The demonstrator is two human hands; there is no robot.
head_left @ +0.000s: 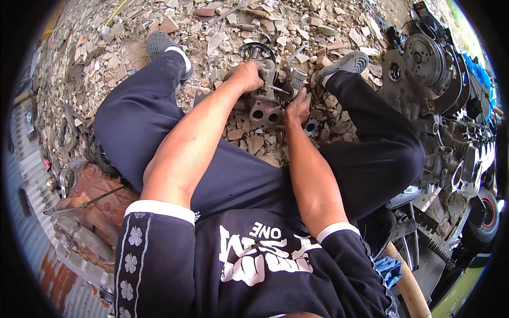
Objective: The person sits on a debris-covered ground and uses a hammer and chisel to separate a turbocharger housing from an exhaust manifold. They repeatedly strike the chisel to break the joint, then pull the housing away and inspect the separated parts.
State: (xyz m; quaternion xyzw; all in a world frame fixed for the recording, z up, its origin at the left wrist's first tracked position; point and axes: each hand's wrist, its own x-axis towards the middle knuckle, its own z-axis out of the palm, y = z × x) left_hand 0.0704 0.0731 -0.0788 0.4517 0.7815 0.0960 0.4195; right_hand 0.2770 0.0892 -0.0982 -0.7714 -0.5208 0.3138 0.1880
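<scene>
Between my spread legs lies a rusty cast-metal assembly [270,86] with a curved black part at its top and a flange [265,114] with two large round holes facing up. My left hand [245,75] is closed on the assembly's upper left; what exactly its fingers hold is hidden. My right hand [298,108] wraps its fingers against the lower right side of the cylindrical housing [291,79]. A thin metal rod [277,89] crosses the assembly between my hands. A smaller flange [312,127] lies just right of my right hand.
Broken stone rubble [214,42] covers the ground, with loose tools [254,11] beyond the assembly. Piled engine parts [445,159] and a round drum [424,61] stand at the right. A brown covered part [95,188] and corrugated metal [40,206] are at the left.
</scene>
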